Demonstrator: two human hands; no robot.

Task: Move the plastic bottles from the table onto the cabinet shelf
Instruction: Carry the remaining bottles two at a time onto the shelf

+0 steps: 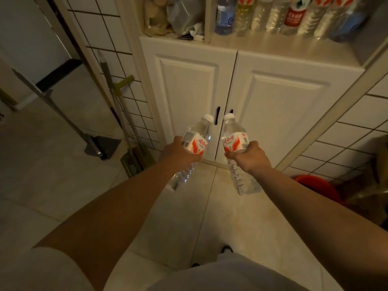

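While both arms reach forward toward the white panelled cabinet (pixel 241 97), each hand carries one bottle, which looks like a way to bring two to the shelf in a single trip. The left hand (pixel 178 153) has its fingers wrapped round the middle of a clear ribbed plastic bottle with a white cap and red-and-white label (pixel 194 143), just below the label, and the right hand (pixel 249 157) grips a matching clear plastic bottle with the same red-and-white label (pixel 235 140) at about the same height. Both bottles tilt with caps pointing up and away toward the closed cabinet doors, their bases hanging beneath the fists; holding them at the waist probably keeps the thin walls from buckling and leaves the bases free to be set down first. They are close together but not touching, and both are in the air, well below the shelf.

That cream-coloured open cabinet shelf (pixel 273 48) sits above the doors and already carries a row of clear plastic bottles with red, blue and yellow labels (pixel 294 15), standing upright and packed side by side. I judge that free space will have to be found in front of or beside this row.

The bottle bodies are transparent, ridged and glossy, with smooth paper-like labels. The doors are matt with raised rectangular panels and small dark handles. A long-handled grey mop and dustpan set (pixel 117 114) leans against the white tiled wall on the left, and the floor is pale glossy tile.
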